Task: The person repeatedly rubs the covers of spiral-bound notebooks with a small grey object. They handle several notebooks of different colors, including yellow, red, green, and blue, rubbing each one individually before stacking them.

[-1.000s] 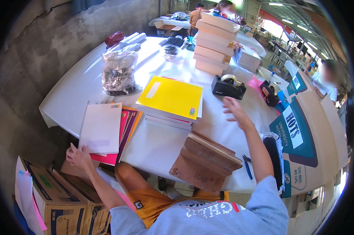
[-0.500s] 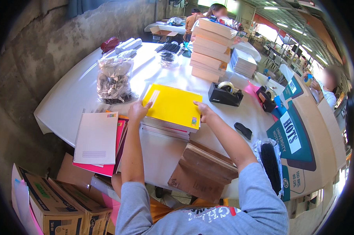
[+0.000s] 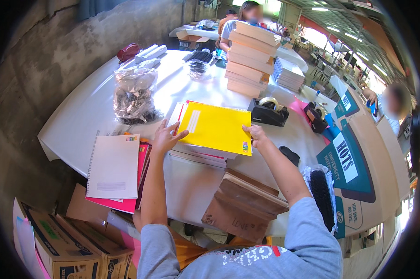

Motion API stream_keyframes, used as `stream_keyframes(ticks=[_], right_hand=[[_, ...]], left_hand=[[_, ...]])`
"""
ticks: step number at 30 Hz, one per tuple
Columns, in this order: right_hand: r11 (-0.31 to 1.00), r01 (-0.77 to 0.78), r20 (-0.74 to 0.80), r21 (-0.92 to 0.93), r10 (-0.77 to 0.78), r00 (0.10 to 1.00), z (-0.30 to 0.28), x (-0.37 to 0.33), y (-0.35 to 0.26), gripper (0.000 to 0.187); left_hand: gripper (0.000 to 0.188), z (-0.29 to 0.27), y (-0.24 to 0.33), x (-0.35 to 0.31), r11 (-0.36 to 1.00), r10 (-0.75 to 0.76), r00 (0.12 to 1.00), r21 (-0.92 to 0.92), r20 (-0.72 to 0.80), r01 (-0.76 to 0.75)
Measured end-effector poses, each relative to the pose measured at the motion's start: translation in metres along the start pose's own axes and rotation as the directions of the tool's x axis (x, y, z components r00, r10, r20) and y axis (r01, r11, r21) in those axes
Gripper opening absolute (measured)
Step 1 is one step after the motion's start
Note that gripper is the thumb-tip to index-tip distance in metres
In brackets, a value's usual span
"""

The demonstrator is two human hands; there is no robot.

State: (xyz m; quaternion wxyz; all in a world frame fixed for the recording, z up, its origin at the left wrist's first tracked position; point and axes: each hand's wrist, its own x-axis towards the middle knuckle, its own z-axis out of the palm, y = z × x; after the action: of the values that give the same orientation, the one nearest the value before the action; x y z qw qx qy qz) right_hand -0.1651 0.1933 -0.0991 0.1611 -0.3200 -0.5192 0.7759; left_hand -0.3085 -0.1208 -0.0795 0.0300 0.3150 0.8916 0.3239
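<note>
A yellow spiral notebook [image 3: 217, 128] lies on a stack of notebooks [image 3: 198, 158], shifted to the right of those below. My right hand [image 3: 256, 135] pinches its right edge, thumb on top. At the stack's left side my left hand [image 3: 164, 137] is open, fingers spread, its thumb tip at the yellow cover's left edge. White and pink covers show beneath the yellow one. Left of my left forearm is another pile, with a white spiral notebook [image 3: 112, 165] on top and pink and dark covers under it.
Black tape dispensers [image 3: 268, 112] stand right of the stack, near a large carton [image 3: 373, 153]. A tall pile of pale bundles [image 3: 248, 60] rises behind. Left is a clear bag [image 3: 135, 95] of dark items. Folded brown cardboard [image 3: 242, 204] lies nearest me. Other people are beyond the table.
The yellow notebook has slid right, uncovering white and pink covers at its left. My right hand moved right with it; my left fingers spread. A person across the table has raised their head.
</note>
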Motion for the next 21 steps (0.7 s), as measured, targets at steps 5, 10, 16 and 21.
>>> stream_keyframes(ticks=[5,10,16,21], right_hand=[[0.564,0.321,-0.108,-0.761,-0.598,0.794,0.020,-0.016,-0.011,0.021],[0.453,0.470,-0.106,-0.758,-0.796,0.596,0.010,-0.018,-0.033,0.023],[0.625,0.735,0.029,-0.263,-0.757,0.653,-0.012,-0.105,-0.116,0.016],[0.624,0.777,0.063,-0.088,-0.775,0.629,-0.023,-0.247,-0.110,0.030]], left_hand=[[0.071,0.008,-0.007,-0.003,0.996,-0.085,0.995,-0.032,-0.048,0.084],[0.073,0.008,0.001,-0.001,0.994,-0.108,0.993,0.019,-0.045,0.109],[0.075,-0.019,0.055,-0.008,0.955,-0.105,0.989,0.267,-0.101,0.129],[0.051,-0.074,0.137,-0.080,0.599,0.270,0.961,-0.771,-0.061,-0.217]])
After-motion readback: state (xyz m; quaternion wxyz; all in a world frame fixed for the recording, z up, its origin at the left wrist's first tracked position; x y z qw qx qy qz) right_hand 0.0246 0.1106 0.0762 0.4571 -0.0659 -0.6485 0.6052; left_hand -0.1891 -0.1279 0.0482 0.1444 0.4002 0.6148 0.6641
